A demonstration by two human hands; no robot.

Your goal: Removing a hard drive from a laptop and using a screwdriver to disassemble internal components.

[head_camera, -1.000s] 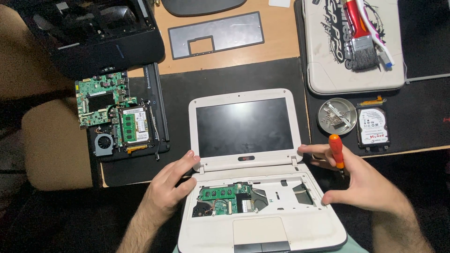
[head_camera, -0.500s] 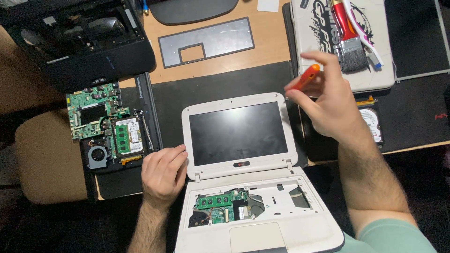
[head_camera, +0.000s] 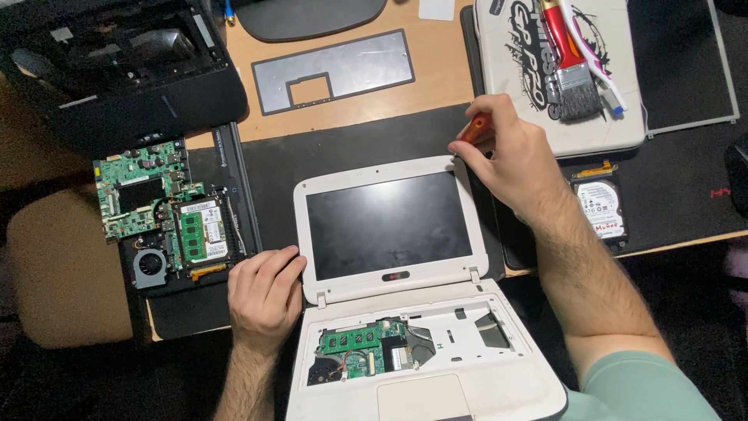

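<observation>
Right grip is closed around an orange-handled screwdriver, held at the top right corner of the laptop lid; only the handle shows, the tip is hidden behind the fingers. Left grip holds nothing: the hand lies palm down with fingers curled, its fingertips against the left edge of the lid, near the hinge.

The white laptop stands open in the middle of the worktop, on a black mat. Its screen is dark. Its keyboard is off, and a green circuit board shows in the base above the touchpad.

To the left, on the mat's edge, lies a bare green motherboard with a small round fan just below it. Above that sits a black laptop shell, opened up. A grey metal plate with a notch lies on the bare wood beyond the mat. To the right, just beside the right wrist, is a hard drive. Beyond the right hand lies a white lid with black artwork, carrying a red-handled brush.
</observation>
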